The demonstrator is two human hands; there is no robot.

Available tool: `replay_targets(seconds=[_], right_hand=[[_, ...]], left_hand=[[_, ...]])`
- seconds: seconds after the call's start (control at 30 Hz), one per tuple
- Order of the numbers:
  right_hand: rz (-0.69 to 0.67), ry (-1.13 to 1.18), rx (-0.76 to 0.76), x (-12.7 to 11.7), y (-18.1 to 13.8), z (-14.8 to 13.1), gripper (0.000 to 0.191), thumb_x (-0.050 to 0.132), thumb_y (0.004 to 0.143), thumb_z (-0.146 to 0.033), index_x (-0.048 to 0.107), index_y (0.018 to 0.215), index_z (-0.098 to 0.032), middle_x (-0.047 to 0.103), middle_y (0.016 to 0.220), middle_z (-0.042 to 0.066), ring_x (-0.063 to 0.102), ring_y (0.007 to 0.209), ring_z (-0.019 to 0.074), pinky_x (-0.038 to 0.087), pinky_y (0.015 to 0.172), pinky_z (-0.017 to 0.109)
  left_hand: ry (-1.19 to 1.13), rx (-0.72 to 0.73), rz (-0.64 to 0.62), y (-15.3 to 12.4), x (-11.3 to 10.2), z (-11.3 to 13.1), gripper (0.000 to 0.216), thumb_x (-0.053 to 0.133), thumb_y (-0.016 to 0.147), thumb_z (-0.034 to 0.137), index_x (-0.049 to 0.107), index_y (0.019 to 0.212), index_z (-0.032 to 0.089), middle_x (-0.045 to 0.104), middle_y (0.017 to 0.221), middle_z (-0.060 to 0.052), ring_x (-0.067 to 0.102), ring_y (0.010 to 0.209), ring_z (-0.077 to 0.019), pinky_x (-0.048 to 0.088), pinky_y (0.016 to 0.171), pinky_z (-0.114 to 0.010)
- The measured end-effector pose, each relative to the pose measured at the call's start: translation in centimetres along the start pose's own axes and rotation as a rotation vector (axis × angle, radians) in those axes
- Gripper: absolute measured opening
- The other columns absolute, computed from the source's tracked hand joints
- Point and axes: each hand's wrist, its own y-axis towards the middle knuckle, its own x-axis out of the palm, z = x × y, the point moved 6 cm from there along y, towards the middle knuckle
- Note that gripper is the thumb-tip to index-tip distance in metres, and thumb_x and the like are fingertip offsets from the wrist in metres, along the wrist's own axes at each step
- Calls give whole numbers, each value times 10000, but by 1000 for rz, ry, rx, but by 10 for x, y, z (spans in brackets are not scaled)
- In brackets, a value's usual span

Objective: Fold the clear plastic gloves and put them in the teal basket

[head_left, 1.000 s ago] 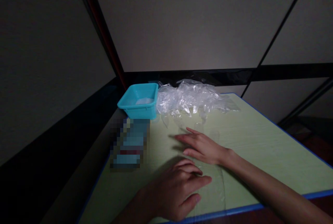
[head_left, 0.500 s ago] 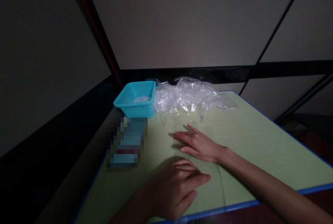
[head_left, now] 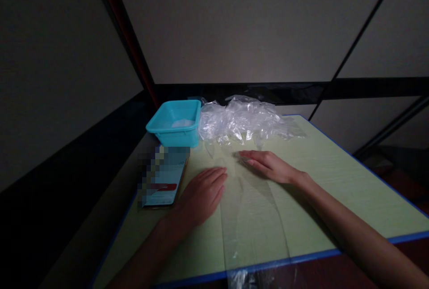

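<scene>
Clear plastic sheet, one, thin and see-through: on the near middle of the table, its far end between the two hands, its body running nearer than both. Left hand: back upward, fingers lying side by side and stretched toward the far right, fingertips at the left side of the sheet's far end; whether they pinch the film cannot be told. Right hand: fingers extended to the left, thumb just under the index finger, fingertips at the right side of that far end; pinch or mere contact likewise unclear. Table, pale green, blue edging: the near edge crosses beneath the sheet, which overhangs it; tabletop stretches widely from the right hand to the slanting right edge, while on the left the phone, partly pixelated, narrows the room beside the left forearm. Sheet's long axis: near to far, the near end hanging toward the viewer, the far end directed at the pile of crumpled clear plastic along the table's far side. Turquoise basin, whitish item inside: far left, beside the pile, beyond the phone.
</scene>
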Motion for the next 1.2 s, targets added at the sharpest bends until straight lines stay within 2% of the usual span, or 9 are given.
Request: replay_targets(seconds=[0.1,0.23,0.43,0.53,0.63,0.77,1.0,1.1,1.2], right_hand=[[-52,15,10,4,-4,13,438,291,944,-340,391,1317,-133,454,1331,109,419,1217,184,331,1023,392],[-63,14,2,14,-3,20,468,320,927,-390,385,1327,-156,428,1351,108,384,1242,217,293,1042,442],[89,285,52,8,-4,22,427,332,925,-407,434,1289,-209,470,1319,90,423,1209,227,304,1019,468],[156,617,102,8,-5,19,417,352,914,-440,431,1278,-253,492,1297,84,471,1163,230,428,904,452],[131,848,107,15,-4,10,437,357,909,-454,392,1295,-253,486,1297,107,490,1139,236,513,744,387],[113,881,110,20,-2,1,454,378,899,-459,390,1291,-230,508,1265,130,507,1112,228,512,702,343],[127,878,127,22,-2,2,446,390,898,-447,399,1273,-205,548,1198,130,529,1071,208,498,727,339],[119,881,117,24,-2,2,433,387,903,-433,393,1275,-211,548,1198,123,531,1068,204,502,711,325],[109,877,123,25,-3,0,433,374,908,-434,377,1285,-222,536,1219,119,523,1083,206,506,694,311]], left_hand=[[6,-62,-58,6,8,-16,337,352,869,148,550,1135,94,554,1221,-126,501,1138,-203,400,971,-380],[-117,-146,-72,10,20,-28,374,375,810,101,568,1130,103,550,1229,-123,490,1154,-206,363,998,-380],[-432,-301,79,5,17,-44,401,376,810,138,543,1173,104,528,1257,-112,471,1174,-218,324,1021,-390],[-552,-279,47,9,17,-37,340,371,851,210,603,1077,106,628,1120,-101,575,1048,-216,423,930,-352],[-727,-256,-9,12,25,-24,324,357,879,246,617,1013,107,693,963,-84,647,887,-195,496,791,-295],[-846,-269,-32,12,34,-12,287,393,880,237,579,1056,109,705,898,-75,639,877,-197,464,804,-305],[-729,-121,-95,13,33,-1,304,417,881,177,530,1163,181,681,977,-41,594,952,-179,416,860,-312],[-719,-109,-77,12,31,-1,278,432,865,167,583,1096,192,657,1048,-47,568,1013,-190,394,902,-329],[-815,-187,-22,9,31,-7,241,440,862,200,625,1014,171,648,1074,-70,576,1015,-203,399,904,-328]])
